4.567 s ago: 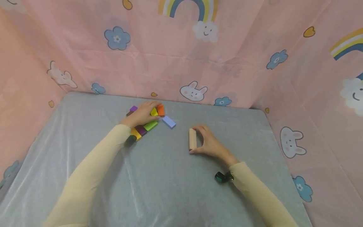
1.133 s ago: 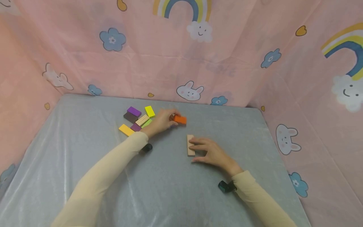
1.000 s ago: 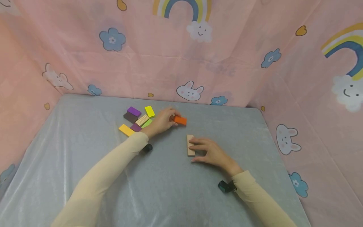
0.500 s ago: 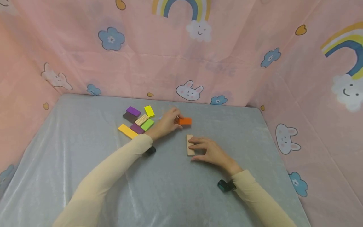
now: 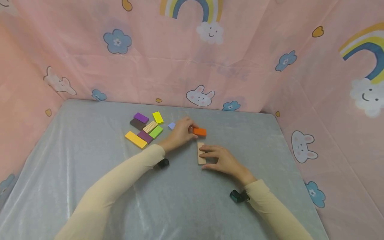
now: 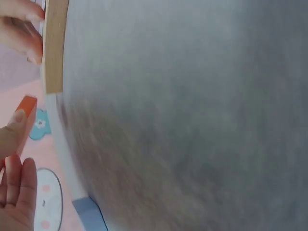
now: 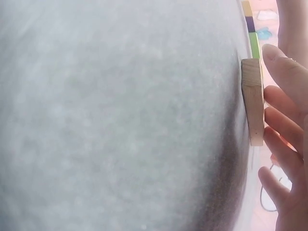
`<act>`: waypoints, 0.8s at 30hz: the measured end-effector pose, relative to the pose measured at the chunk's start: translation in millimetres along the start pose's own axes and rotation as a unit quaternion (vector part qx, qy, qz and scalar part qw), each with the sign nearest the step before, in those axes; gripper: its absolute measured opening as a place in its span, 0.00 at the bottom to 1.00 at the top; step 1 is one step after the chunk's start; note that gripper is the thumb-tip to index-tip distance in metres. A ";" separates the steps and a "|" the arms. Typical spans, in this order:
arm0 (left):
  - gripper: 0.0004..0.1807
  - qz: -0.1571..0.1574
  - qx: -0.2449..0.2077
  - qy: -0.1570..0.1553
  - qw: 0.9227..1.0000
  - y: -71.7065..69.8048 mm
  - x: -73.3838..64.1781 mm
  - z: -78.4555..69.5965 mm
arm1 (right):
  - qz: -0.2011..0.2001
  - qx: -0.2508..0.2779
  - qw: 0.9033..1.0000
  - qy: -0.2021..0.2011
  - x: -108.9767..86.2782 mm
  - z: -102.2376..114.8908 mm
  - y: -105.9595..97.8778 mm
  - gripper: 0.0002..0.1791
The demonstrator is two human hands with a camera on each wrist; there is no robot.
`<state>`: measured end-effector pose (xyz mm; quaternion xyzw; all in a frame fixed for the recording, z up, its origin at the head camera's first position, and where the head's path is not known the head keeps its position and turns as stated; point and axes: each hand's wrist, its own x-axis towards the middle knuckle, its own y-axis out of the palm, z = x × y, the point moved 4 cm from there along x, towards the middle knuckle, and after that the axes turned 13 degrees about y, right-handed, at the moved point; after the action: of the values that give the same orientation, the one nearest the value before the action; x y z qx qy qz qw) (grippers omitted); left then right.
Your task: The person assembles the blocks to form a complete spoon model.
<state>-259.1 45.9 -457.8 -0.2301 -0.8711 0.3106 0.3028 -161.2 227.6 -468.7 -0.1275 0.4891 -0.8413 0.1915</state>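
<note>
My left hand [image 5: 179, 134] pinches an orange block [image 5: 200, 132] between thumb and fingers, just beyond the far end of a plain wooden block [image 5: 201, 161]. In the left wrist view the orange block [image 6: 28, 107] shows tilted, its lower part covered by the thumb. The wooden block lies lengthwise away from me on the grey cloth. Fingertips of my right hand [image 5: 226, 162] rest on its top, with the thumb apart near its close end. The right wrist view shows the wooden block [image 7: 253, 108] from its side, the fingers extended and spread along it.
Left of my hands lie several flat blocks, among them a yellow one [image 5: 158, 117], a purple one [image 5: 141, 117], a green one [image 5: 156, 132] and an amber one [image 5: 136, 140]. A light blue block [image 5: 171, 126] is partly hidden behind my left hand. A pink printed curtain [image 5: 156, 73] borders the table.
My left hand has carried the orange block from the group rightward and nearer to the wooden block. My right hand, earlier gripping the wooden block's ends, now rests fingertips on it.
</note>
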 end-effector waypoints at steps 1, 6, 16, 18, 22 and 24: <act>0.19 -0.001 0.002 -0.003 1.000 0.9 -0.1 -1.1 | 0.000 0.000 1.000 0.001 0.2 -0.2 0.2 0.25; 0.17 0.015 0.019 -0.006 1.000 4.7 -2.0 -4.8 | 0.002 0.000 1.000 -0.001 0.2 1.1 -0.5 0.25; 0.17 0.051 0.004 -0.017 0.999 9.5 -8.2 -4.7 | 0.002 0.007 1.000 -0.005 -0.4 1.6 -0.6 0.25; 0.18 0.052 0.002 -0.017 0.998 10.4 -9.3 -4.5 | 0.003 0.008 1.000 -0.005 -0.6 1.7 -0.6 0.25; 0.18 0.053 0.000 -0.014 0.998 12.1 -10.5 -4.9 | 0.004 0.010 1.000 -0.003 -1.1 1.9 -0.9 0.25; 0.18 0.054 0.002 -0.016 0.998 12.6 -10.8 -4.8 | 0.003 0.010 1.000 -0.003 -1.2 2.2 -1.1 0.25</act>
<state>-245.5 50.3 -467.6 -0.2707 -0.8618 0.3318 0.2719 -159.5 227.0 -466.8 -0.1268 0.4804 -0.8452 0.1968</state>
